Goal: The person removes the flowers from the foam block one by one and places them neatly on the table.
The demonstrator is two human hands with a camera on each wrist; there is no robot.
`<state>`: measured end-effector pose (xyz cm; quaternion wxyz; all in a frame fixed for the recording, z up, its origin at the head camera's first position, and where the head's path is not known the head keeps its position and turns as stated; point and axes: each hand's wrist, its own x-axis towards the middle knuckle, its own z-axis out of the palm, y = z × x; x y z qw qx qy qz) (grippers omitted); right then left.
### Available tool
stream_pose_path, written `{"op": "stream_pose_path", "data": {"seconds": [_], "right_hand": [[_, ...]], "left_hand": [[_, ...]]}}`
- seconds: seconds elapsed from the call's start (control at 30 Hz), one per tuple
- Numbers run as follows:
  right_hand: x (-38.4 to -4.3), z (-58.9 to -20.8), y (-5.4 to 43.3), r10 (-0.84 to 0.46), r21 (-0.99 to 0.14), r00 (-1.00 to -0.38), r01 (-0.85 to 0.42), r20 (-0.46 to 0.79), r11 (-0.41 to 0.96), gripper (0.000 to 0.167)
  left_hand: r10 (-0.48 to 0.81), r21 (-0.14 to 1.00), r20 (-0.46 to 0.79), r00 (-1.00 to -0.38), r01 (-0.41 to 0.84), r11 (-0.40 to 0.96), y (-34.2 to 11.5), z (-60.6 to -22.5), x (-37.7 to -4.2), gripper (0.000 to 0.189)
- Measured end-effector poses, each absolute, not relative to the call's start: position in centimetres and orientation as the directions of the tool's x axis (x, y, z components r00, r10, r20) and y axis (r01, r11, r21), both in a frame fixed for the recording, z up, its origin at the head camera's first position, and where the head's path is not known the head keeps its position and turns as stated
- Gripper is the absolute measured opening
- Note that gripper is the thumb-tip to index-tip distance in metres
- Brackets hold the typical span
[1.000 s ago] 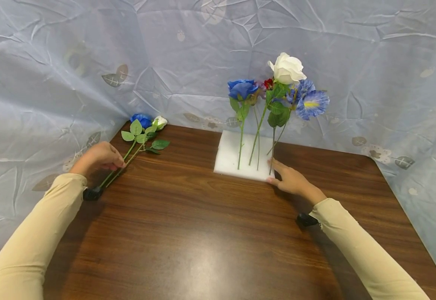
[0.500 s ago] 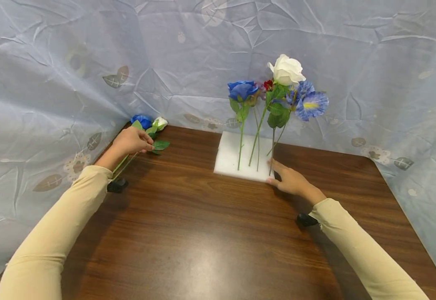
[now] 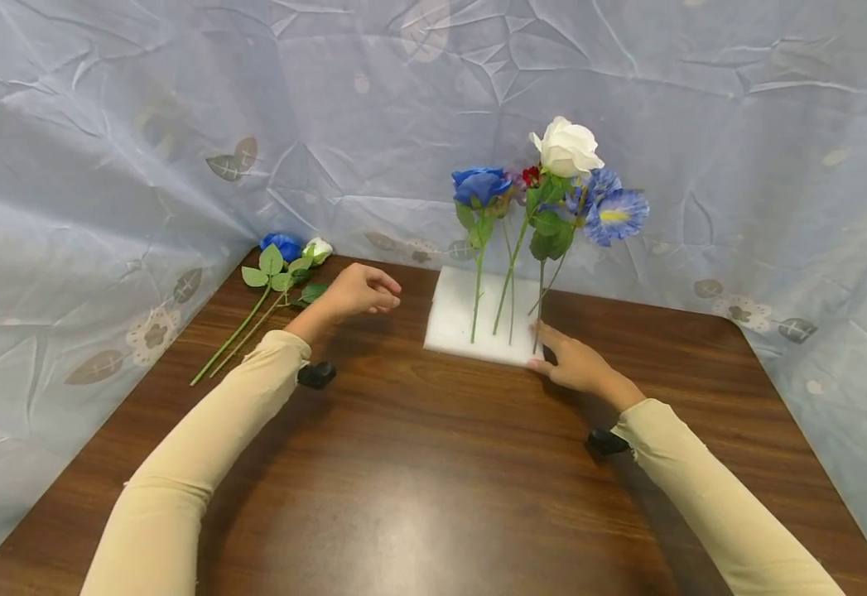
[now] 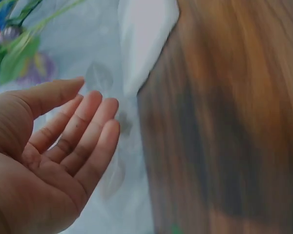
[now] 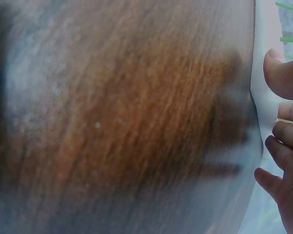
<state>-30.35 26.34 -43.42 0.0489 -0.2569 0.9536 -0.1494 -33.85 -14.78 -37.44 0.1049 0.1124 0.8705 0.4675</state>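
I'm seeing the left hand (image 3: 357,293) hovering, fingers loosely curved, holding nothing, beside two silky roses (image 3: 281,247) slanting toward the table's (image 3: 433,430) near left. The right hand (image 3: 580,362) is resting spread against the right edge of the white foam (image 3: 451,319), where upright flowers (image 3: 567,149) are standing, the red bloom (image 3: 530,175) partly hidden.

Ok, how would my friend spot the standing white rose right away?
On the brown table, near the back, sits a white foam block with flowers standing in it. The white rose is the highest of them in the head view, and the only white one.
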Motion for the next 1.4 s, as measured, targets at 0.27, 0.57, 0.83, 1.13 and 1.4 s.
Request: {"op": "stream_pose_path", "data": {"seconds": [0.27,0.57,0.83,1.13,1.4], "right_hand": [[-30.5,-43.7,26.4,-0.507,-0.313,-0.862,-0.478,-0.013,0.820,0.075],[-30.6,-43.4,26.2,-0.510,-0.311,-0.860,-0.483,-0.009,0.819,0.075],[-30.6,-43.3,26.3,-0.505,-0.307,-0.863,-0.477,-0.015,0.824,0.075],[-30.6,-43.6,26.5,-0.499,-0.310,-0.866,-0.470,-0.017,0.826,0.074],[-30.6,-44.0,26.6,-0.502,-0.296,-0.865,-0.478,-0.008,0.827,0.074]], "left_hand": [[0.372,0.927,-0.141,-0.917,0.010,0.375,-9.4,-39.3,-34.3,0.038],[0.423,0.952,-0.139,-0.896,-0.003,0.307,-5.6,-40.4,-34.3,0.036],[0.419,0.950,-0.144,-0.896,-0.006,0.314,-4.0,-41.0,-34.3,0.030],[0.435,0.938,-0.146,-0.889,0.016,0.346,-3.3,-41.4,-34.6,0.032],[0.426,0.933,-0.146,-0.893,0.019,0.360,-2.8,-41.7,-35.1,0.027]]}}
